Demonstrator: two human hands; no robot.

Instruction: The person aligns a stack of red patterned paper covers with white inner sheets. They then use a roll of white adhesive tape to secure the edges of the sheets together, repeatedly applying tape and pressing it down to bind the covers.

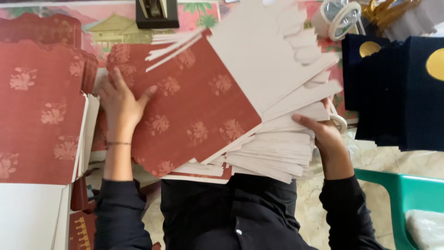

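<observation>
A fanned stack of flat cards, red with a pale flower pattern on one side and plain white on the other, rests on my lap and against the table. My left hand lies flat with spread fingers on the red top card's left edge. My right hand grips the right side of the fan, where several white card edges spread out, thumb on top.
A second pile of red patterned cards lies at the left, over white sheets. Dark blue boxes with gold circles stand at the right. Tape rolls and a black holder sit at the back. A green plastic chair is at lower right.
</observation>
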